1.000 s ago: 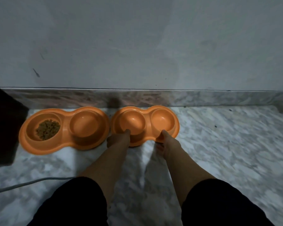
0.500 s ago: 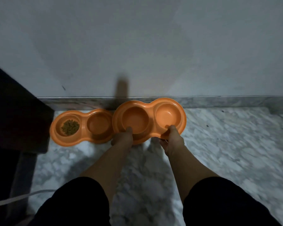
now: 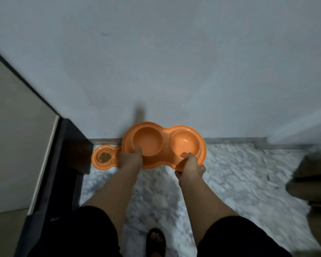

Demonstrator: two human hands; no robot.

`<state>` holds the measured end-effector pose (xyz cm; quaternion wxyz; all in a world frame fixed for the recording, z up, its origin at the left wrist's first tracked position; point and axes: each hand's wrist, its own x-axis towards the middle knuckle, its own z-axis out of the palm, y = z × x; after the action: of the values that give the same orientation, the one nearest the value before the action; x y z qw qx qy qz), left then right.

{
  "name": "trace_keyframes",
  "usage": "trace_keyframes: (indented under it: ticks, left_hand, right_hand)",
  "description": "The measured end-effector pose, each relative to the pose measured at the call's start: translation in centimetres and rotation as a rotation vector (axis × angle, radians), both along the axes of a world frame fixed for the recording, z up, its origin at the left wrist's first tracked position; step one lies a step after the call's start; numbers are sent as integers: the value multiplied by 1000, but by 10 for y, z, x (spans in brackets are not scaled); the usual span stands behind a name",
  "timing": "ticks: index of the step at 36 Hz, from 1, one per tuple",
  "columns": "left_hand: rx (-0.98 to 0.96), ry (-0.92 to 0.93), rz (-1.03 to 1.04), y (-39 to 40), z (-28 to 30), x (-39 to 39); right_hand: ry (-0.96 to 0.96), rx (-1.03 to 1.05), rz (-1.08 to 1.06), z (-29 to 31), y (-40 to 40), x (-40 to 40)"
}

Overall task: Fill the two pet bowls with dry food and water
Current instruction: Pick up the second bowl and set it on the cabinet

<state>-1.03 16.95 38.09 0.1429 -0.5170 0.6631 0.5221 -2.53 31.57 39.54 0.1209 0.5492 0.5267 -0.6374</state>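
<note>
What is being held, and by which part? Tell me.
The empty orange double pet bowl, held at its near rim: left hand by the larger well, right hand by the smaller.

The marble floor [image 3: 230, 173] runs up to the wall. On it, at its far edge by the dark cabinet, sits the orange double bowl [image 3: 102, 160] with dry food [image 3: 104, 156]; my sandalled foot [image 3: 156, 242] stands at the near edge.
</note>
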Motion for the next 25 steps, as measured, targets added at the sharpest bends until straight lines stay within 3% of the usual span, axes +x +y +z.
trace_keyframes:
  ticks: [10, 15, 25]
  left_hand:
    - [-55, 65, 6, -28, 190, 47]
    - [-98, 202, 0, -53, 267, 73]
    - [-136, 344, -104, -98, 357, 130]
  right_hand:
    - [132, 55, 77, 182, -14, 48]
    - [244, 18, 50, 254, -36, 77]
    - [399, 45, -25, 335, -81, 152]
